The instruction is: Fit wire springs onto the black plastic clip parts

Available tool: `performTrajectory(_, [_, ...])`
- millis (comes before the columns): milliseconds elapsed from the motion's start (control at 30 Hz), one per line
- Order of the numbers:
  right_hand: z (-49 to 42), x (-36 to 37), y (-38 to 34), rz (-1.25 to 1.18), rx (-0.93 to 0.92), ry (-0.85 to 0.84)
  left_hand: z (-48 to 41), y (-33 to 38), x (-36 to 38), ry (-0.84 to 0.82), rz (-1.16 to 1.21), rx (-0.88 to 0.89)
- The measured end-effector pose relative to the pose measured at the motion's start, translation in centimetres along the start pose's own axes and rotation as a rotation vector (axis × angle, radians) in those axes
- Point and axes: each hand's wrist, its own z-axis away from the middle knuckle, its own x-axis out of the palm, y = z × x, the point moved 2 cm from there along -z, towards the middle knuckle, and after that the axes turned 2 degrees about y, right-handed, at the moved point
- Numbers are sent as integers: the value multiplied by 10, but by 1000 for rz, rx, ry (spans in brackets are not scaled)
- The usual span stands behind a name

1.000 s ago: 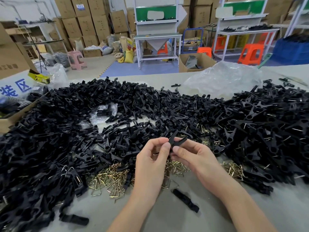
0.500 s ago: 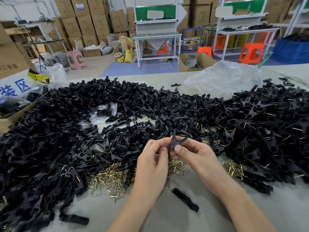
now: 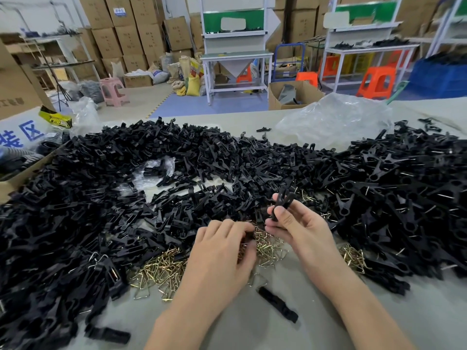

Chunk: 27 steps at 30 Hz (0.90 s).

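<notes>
At the left edge a brown cardboard box with blue characters (image 3: 17, 137) is cut off by the frame. A heap of black plastic clip parts (image 3: 75, 210), far too many to count, spreads from it across the grey table (image 3: 240, 334), half burying one small clear plastic bag (image 3: 154, 170). A pile of brass-coloured triangular wire springs (image 3: 161, 271), also uncountable, lies at the heap's near edge. The left hand (image 3: 219, 251) rests palm down on these springs with fingers curled; whether it grips one is hidden beneath the fingers. Just right of it and apart, the right hand (image 3: 300, 231) pinches one black clip (image 3: 281, 202) upright between thumb and fingers, above the springs. Two lone black strips lie on the bare table, one (image 3: 108, 334) near the left and one (image 3: 276, 308) between the forearms. Further right sits a second heap of black clips with wire showing (image 3: 404, 198), and behind it one crumpled clear plastic sheet (image 3: 333, 122). The room beyond holds stacked cardboard cartons (image 3: 131, 34), one pink stool (image 3: 113, 92), two white workbenches (image 3: 235, 56), three orange stools (image 3: 376, 82) and a blurred blue crate (image 3: 439, 77).
</notes>
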Motion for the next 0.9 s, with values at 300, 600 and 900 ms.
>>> performTrajectory(300, [-5, -6, 7, 133, -32, 90, -1, 3, 9, -47, -163, 38])
performTrajectory(600, [-6, -7, 10, 171, -40, 63, -3, -5, 2, 54, 107, -80])
performTrajectory(900, [0, 0, 9, 433, -184, -66, -5, -9, -3, 170, 567, -348])
